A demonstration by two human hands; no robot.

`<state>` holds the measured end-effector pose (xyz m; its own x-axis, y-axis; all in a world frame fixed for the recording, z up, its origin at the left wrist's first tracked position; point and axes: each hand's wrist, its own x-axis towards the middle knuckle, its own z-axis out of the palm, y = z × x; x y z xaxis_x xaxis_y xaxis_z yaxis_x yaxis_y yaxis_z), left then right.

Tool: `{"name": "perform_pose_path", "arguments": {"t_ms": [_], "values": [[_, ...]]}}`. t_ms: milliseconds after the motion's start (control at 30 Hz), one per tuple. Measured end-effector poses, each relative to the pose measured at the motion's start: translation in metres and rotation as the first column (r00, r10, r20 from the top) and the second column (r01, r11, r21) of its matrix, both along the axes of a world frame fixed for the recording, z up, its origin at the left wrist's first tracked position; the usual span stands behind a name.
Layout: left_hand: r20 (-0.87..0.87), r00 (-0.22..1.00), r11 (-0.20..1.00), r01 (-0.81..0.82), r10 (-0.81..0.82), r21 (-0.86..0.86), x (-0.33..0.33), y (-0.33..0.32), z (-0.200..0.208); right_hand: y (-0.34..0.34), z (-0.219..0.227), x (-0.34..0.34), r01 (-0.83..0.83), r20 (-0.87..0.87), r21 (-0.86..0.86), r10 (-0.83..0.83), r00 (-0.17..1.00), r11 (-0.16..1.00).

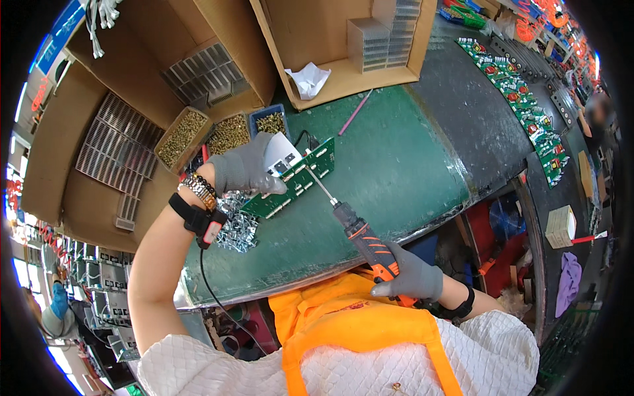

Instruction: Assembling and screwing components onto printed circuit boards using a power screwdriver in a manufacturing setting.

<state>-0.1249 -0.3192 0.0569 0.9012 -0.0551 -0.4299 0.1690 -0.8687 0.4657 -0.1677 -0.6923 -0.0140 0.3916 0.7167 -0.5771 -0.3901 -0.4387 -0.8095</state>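
My left hand (246, 165), in a grey glove, grips a green circuit board (269, 203), tilted up on edge above the green mat. Behind the board, by my fingers, shows a white piece (279, 152) with dark square parts. My gloved right hand (416, 274) is wrapped round a black and orange power screwdriver (363, 239). Its long bit points up and left, with the tip at the board's face; whether it sits on a screw is too small to tell. A heap of small silvery metal parts (238, 228) lies below my left wrist.
Small bins of brass-coloured screws (181, 135) stand beyond my left hand, one of them blue (269, 123). Cardboard boxes (337, 98) behind hold finned metal blocks (119, 142). A pink stick (355, 113) lies on the mat (396, 171). Populated circuit boards (522, 102) line the right.
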Motion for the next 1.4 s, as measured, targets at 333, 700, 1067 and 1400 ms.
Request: {"name": "perform_pose_path", "arguments": {"t_ms": [333, 700, 1067, 1400], "values": [[-0.041, 0.999, 0.999, 0.000, -0.002, -0.049, 0.001, -0.001, 0.003, -0.004, -0.019, -0.010, 0.198, 0.160, 0.300, -0.254, 0.954, 0.933], [0.172, 0.983, 0.978, -0.024, 0.061, -0.208, -0.011, 0.035, -0.011, 0.091, 0.020, 0.082, 0.190, 0.162, 0.386, -0.270, 0.949, 0.902], [0.269, 0.941, 0.881, -0.299, 0.207, 0.367, 0.018, 0.112, -0.121, 0.098, 0.021, 0.081, 0.191, 0.182, 0.418, -0.288, 0.940, 0.888], [0.345, 0.879, 0.870, -0.424, 0.329, 0.251, 0.007, 0.122, -0.096, 0.100, 0.026, 0.097, 0.116, 0.234, 0.290, -0.188, 0.954, 0.950]]}}
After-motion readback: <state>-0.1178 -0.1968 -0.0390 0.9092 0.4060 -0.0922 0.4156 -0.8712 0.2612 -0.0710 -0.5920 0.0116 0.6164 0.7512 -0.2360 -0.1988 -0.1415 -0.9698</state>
